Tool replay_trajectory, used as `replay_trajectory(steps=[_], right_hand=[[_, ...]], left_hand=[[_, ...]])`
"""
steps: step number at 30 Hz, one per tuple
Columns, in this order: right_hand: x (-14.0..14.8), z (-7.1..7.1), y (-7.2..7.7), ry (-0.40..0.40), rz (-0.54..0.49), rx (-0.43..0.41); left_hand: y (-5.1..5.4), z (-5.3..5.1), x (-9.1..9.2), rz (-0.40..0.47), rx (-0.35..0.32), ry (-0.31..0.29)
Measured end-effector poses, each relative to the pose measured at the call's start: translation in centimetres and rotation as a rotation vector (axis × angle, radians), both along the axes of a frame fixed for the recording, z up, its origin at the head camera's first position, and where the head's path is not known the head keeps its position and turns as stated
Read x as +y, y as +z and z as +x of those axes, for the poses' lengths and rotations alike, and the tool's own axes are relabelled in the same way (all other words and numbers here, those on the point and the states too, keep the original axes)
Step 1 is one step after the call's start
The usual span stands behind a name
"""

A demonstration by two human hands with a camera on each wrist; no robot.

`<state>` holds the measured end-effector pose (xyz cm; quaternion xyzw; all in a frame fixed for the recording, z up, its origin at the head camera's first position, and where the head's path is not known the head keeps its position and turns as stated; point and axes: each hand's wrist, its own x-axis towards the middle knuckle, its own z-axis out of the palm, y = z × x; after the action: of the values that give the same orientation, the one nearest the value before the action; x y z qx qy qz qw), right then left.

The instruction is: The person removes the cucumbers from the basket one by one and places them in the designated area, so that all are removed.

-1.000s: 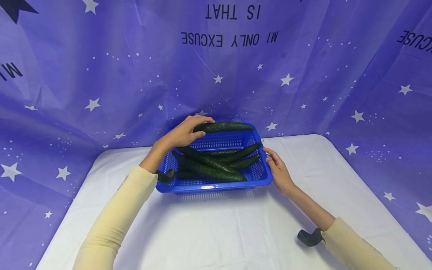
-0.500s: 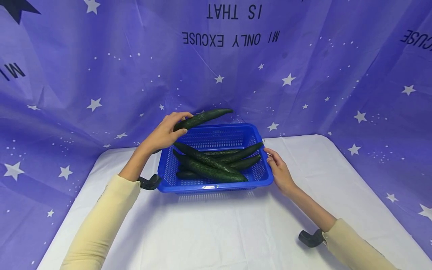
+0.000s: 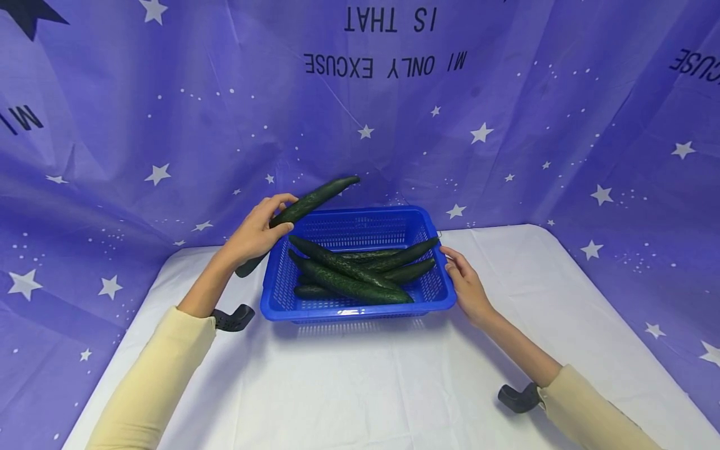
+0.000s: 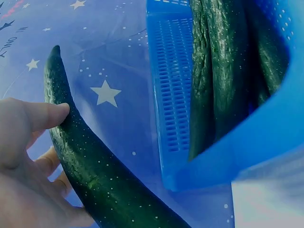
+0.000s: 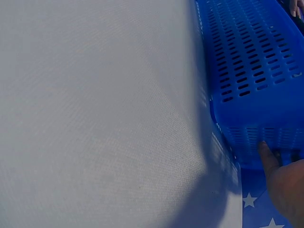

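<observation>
My left hand (image 3: 255, 232) grips a long dark green cucumber (image 3: 315, 199), raised at the left rear corner of the blue basket (image 3: 360, 311). The cucumber slants up to the right, its lower end below the hand. In the left wrist view, the thumb lies across this cucumber (image 4: 102, 171), with fingers behind it. Several more cucumbers (image 3: 354, 275) lie crossed in the basket. My right hand (image 3: 469, 290) rests against the basket's right end. In the right wrist view, its straight thumb touches the perforated outer wall (image 5: 242, 142); the other fingers are mostly hidden.
The basket stands on a white-covered table (image 3: 349, 381), toward the back. A purple star-patterned cloth (image 3: 360, 125) hangs close behind and along both sides. Black wrist-worn devices (image 3: 233, 319) stick out near both sleeve cuffs.
My left hand has carried the cucumber leftward from above the basket's back rim, and the cucumber has tilted more steeply. My right hand and the basket have stayed in place.
</observation>
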<state>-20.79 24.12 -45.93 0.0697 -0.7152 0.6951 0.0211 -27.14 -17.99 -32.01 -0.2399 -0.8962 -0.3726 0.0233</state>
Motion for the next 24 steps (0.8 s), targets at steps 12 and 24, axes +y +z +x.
replay_trajectory(steps=[12,24], right_hand=[[0.1,0.0,0.0,-0.001,0.005,0.003],[0.0,0.0,-0.1,-0.002,-0.009,0.015]], left_hand=[[-0.8,1.6,-2.3,0.067,-0.113,0.109],[-2.2,3.1,-4.6,0.089,-0.172,0.176]])
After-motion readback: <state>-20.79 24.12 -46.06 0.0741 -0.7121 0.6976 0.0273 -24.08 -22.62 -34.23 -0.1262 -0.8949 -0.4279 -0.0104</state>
